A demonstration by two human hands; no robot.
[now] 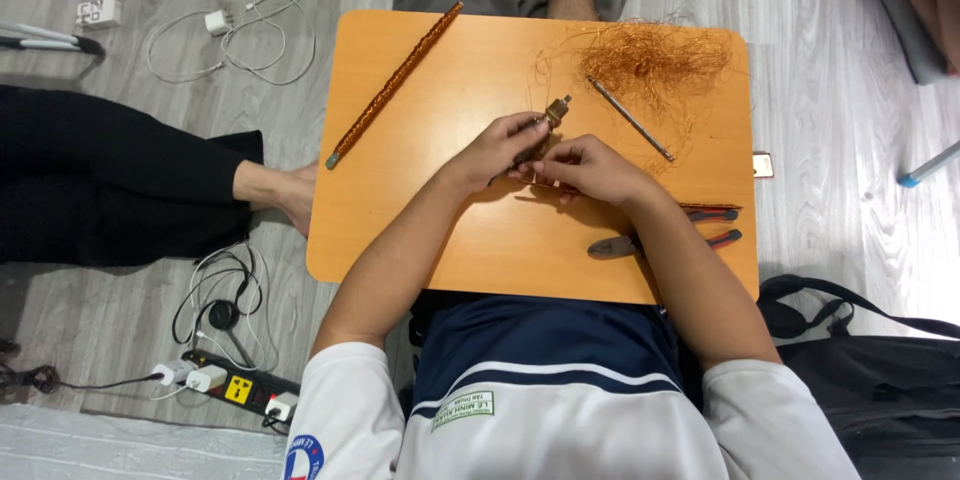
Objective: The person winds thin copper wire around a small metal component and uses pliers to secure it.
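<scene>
Nearest the camera, both forearms reach over the near edge of the small orange table and meet at its middle. The left hand is closed round a short dark spindle-like tool with a metal tip, fingers curled tight about the shaft, tip pointing up and away from the body. The right hand sits just beside it, fingertips drawn together as if pinching something fine at the tool's lower end (probably a strand of copper wire, though it is too thin to make out here). Judged from this, the step in hand is feeding or winding wire onto the tool; the next move would call for a steady pinch on the strand while the left hand keeps the tool from rolling. By the right forearm lie red-handled pliers, untouched, with a second red-handled tool partly hidden above them. Farther out, a thin metal rod lies at a slant, its far end in a loose tangle of copper wire. At far left, a long rod wrapped in copper winding lies diagonally, well apart from both hands.
</scene>
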